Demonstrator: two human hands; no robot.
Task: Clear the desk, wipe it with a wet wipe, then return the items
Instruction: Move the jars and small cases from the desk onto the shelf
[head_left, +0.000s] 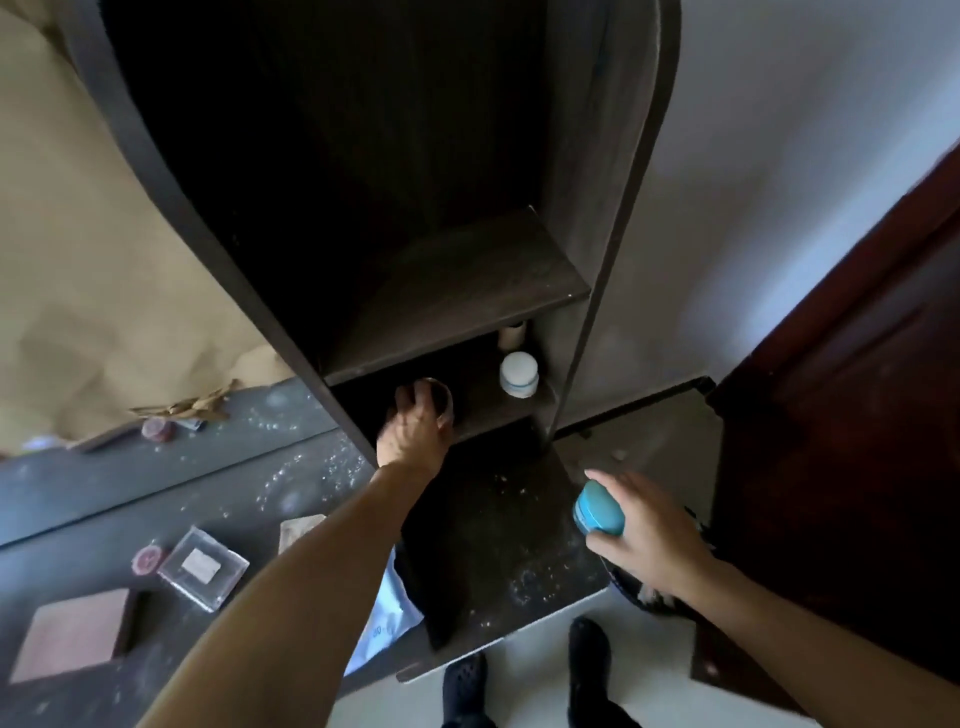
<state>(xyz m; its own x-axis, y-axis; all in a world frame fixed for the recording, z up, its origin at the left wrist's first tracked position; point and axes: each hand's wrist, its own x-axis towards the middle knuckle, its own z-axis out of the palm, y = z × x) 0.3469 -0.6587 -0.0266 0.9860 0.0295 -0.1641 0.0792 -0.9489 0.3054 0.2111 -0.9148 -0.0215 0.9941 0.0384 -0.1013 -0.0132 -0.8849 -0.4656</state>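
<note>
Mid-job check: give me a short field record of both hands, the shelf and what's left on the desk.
left hand: reaching into the lower shelf, fingers curled round a round container; its kind is unclear
right hand: holds a teal tin near the desk's right end
shelf contents: white jar, pale tube behind it
desk: dusty; clear case, pink square and red disc not yet cleared

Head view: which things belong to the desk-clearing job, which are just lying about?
Job: desk, dusty; teal tin in right hand; round container gripped by left hand at the shelf; clear case and pink square pad on the desk.
Lying about: white jar on the shelf, brown paper, door.
</note>
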